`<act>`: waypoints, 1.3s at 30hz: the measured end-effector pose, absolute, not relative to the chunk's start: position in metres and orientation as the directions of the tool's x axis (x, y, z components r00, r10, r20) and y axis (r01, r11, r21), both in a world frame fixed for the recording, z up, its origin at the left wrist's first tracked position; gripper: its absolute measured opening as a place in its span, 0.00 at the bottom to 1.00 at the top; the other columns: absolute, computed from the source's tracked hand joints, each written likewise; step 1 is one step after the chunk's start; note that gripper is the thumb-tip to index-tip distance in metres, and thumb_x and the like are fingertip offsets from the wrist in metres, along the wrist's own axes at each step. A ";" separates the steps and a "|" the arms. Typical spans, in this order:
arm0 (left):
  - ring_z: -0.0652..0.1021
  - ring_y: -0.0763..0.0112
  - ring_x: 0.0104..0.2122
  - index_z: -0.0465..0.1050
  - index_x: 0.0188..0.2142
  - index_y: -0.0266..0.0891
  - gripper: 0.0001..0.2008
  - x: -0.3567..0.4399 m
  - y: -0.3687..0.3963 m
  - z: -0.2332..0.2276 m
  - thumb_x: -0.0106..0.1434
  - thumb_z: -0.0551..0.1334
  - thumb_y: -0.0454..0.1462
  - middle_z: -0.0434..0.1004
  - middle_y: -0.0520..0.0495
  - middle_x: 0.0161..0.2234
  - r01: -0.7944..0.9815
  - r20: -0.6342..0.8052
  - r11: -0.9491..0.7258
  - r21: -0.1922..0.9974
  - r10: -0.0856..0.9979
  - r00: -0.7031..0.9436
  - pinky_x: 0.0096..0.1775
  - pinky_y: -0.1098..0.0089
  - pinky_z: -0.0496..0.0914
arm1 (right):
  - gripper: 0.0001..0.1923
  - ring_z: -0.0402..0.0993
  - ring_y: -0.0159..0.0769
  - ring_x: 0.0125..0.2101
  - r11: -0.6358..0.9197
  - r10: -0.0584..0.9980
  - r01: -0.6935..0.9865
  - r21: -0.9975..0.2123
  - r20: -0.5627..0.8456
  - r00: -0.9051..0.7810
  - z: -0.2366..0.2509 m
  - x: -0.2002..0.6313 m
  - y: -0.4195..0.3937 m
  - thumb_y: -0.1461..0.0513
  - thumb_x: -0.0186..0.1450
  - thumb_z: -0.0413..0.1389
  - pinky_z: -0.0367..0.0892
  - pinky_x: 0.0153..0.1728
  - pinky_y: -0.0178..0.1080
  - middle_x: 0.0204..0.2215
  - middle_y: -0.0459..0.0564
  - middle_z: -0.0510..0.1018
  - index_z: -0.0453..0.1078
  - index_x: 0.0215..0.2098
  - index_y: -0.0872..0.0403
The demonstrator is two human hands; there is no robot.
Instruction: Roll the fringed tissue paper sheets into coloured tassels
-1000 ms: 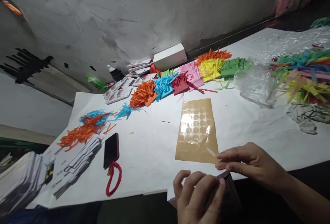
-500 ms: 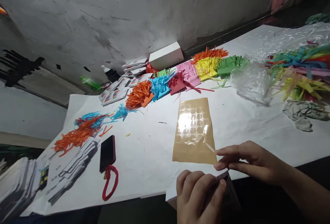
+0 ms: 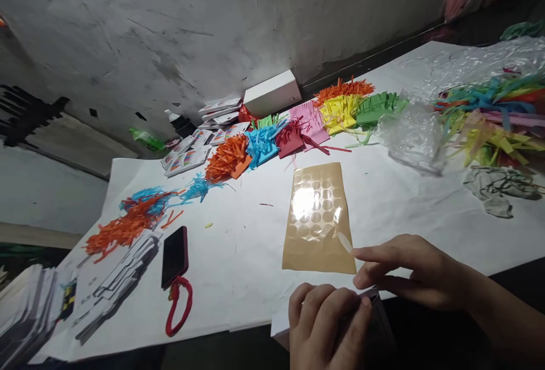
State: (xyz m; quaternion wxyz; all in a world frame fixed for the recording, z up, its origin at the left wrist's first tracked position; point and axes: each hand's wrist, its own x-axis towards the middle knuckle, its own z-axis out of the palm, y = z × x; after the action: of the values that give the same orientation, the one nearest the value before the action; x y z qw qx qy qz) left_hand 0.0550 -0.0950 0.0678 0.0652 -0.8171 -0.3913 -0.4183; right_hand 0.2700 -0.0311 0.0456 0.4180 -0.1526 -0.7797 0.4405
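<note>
Clear and thin, a sticker (image 3: 345, 242) clings to the index fingertip of the loosely open right hand (image 3: 419, 268), by the right edge of a brown sticker sheet (image 3: 315, 253). Just beside, the left hand (image 3: 321, 319) curls over and grips a white box (image 3: 280, 326) at the tabletop's (image 3: 238, 268) near edge. Farther left lies a dark phone (image 3: 174, 256); fringed paper bundles (image 3: 225, 157) line the back.
</note>
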 end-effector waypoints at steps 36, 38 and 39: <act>0.78 0.75 0.24 0.77 0.32 0.39 0.07 0.089 -0.103 0.046 0.66 0.65 0.29 0.80 0.55 0.24 0.705 0.774 -0.582 0.406 0.629 0.073 0.38 0.67 0.72 | 0.35 0.84 0.33 0.42 0.620 0.568 0.065 -0.782 0.391 -0.724 0.056 0.295 -0.037 0.68 0.71 0.56 0.75 0.44 0.34 0.47 0.45 0.84 0.53 0.71 0.39; 0.78 0.74 0.24 0.77 0.32 0.39 0.07 0.093 -0.103 0.043 0.66 0.65 0.29 0.80 0.55 0.24 0.707 0.770 -0.577 0.410 0.634 0.071 0.38 0.66 0.72 | 0.34 0.84 0.33 0.42 0.620 0.568 0.056 -0.782 0.399 -0.720 0.054 0.294 -0.037 0.67 0.72 0.56 0.75 0.44 0.34 0.47 0.45 0.84 0.53 0.71 0.40; 0.79 0.74 0.25 0.78 0.32 0.39 0.06 0.095 -0.104 0.043 0.65 0.66 0.28 0.81 0.56 0.25 0.711 0.754 -0.574 0.407 0.650 0.093 0.39 0.66 0.73 | 0.34 0.84 0.33 0.42 0.622 0.570 0.056 -0.781 0.402 -0.717 0.053 0.294 -0.037 0.68 0.72 0.56 0.75 0.44 0.34 0.48 0.45 0.84 0.53 0.71 0.40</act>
State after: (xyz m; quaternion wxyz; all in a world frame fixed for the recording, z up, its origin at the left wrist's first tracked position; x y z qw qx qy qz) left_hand 0.0951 -0.1035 0.0433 0.0308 -0.7386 -0.4606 -0.4913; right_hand 0.2936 -0.0373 0.0530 0.3269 -0.1865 -0.8391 0.3928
